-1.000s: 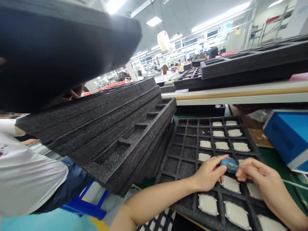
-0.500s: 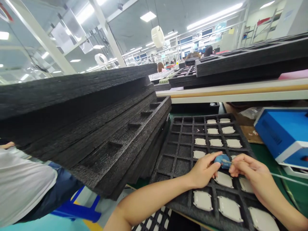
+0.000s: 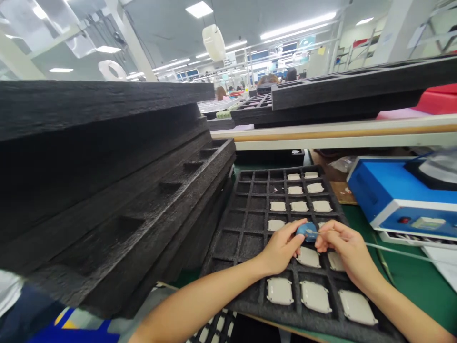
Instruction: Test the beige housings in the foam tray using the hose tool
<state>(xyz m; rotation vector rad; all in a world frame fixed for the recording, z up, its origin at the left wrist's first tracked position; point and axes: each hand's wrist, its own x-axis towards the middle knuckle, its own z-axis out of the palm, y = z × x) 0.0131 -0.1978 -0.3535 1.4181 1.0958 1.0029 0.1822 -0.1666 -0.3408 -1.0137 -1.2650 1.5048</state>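
1. While both hands meet over the foam tray point(image 3: 250, 224), the left hand point(image 3: 280, 247) pinches a small blue part point(image 3: 307, 230) between thumb and fingertips, fingers closed narrowly on it.
2. Right hand point(image 3: 342, 245): fingers curled tight on a thin rod point(image 3: 392, 251) whose tip touches the blue part; the rod trails off toward 3 o'clock.
3. Blue part: held just above the tray's middle rows, not seated in any pocket.
4. Tray pockets: white pieces point(image 3: 299, 206) fill the columns toward 3 o'clock and the row at 6 o'clock; the columns toward 9 o'clock sit bare, so, by my judgement, roughly half remains.
5. Stack of foam trays point(image 3: 107, 190) at 9 o'clock; blue box point(image 3: 389, 195) at 3 o'clock.
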